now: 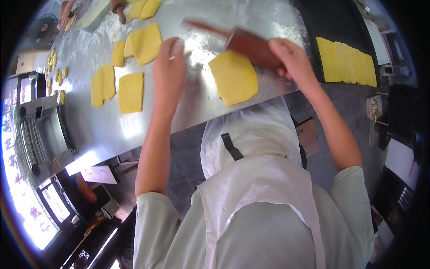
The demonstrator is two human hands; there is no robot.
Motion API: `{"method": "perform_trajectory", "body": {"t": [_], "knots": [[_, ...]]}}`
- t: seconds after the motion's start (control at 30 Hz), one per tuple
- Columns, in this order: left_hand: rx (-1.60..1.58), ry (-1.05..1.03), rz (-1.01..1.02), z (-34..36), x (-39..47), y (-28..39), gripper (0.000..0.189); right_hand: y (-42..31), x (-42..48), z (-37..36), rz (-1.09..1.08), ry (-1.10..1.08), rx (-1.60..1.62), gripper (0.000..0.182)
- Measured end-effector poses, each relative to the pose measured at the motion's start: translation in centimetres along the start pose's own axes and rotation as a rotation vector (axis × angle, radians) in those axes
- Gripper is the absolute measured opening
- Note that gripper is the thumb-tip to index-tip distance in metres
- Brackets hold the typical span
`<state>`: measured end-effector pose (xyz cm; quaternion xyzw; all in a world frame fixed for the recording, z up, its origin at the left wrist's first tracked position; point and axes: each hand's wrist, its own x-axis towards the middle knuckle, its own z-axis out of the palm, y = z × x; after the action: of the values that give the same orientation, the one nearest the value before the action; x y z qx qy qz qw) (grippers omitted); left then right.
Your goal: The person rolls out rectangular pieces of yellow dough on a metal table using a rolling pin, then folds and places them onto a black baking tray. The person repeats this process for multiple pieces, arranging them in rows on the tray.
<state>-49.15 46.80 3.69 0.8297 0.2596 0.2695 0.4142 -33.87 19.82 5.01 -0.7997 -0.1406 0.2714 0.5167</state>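
Observation:
My right hand grips one end of a reddish-brown wooden rolling pin, blurred by motion. Its free handle points to the upper left. Just below the pin, a flat yellow dough sheet lies on the metal table near the front edge; the pin overlaps its upper edge in view, and I cannot tell whether they touch. My left hand, with a ring on one finger, is over the table to the left of that sheet. Its fingers are curled and blurred, and no held thing shows there.
Several yellow dough pieces lie left of my left hand on the floured metal table. A black tray at the right holds a row of overlapping dough sheets. Another rolling pin and another person's hand appear at the far left.

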Motion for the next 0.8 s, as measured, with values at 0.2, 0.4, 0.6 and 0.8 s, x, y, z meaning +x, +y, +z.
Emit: {"method": "perform_trajectory", "body": {"t": [0.2,0.4,0.6,0.8], "knots": [[0.329,-0.601,-0.107,4.9,-1.0,2.7,0.043,3.6,2.0,-0.9,-0.174,0.339,-0.274,0.077],[-0.015,-0.564,-0.164,3.9,-2.2,4.3,0.028,3.5,1.9,-1.0,-0.078,0.291,-0.191,0.081],[-0.214,-0.431,0.185,1.2,-1.5,9.6,0.021,3.1,2.0,-1.6,-0.017,0.276,-0.112,0.080],[0.044,-0.444,0.575,2.3,-5.0,5.3,0.034,3.5,2.0,-1.3,-0.048,0.269,-0.091,0.081]]}}
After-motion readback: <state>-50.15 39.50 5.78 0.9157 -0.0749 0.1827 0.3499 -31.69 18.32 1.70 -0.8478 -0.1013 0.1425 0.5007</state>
